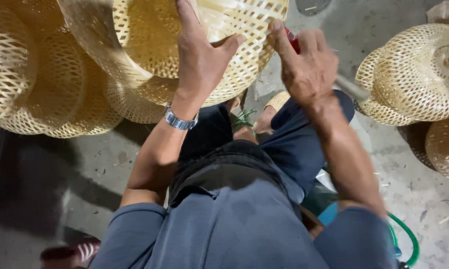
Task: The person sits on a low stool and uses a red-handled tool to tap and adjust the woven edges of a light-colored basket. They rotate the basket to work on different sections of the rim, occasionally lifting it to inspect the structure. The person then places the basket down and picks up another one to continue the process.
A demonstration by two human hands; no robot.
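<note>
From the head view, the left hand (200, 60) is gripping the woven bamboo basket (184, 45) above the person's lap. Just right of the basket, the right hand (306, 65) is clenching a red-handled tool (293, 41). Finished baskets (418, 74) are lying further right.

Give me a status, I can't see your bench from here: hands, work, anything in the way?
Left hand gripping the woven basket. Right hand shut on a red-handled tool at the basket's rim. More baskets stacked both sides, none in the way.
</note>
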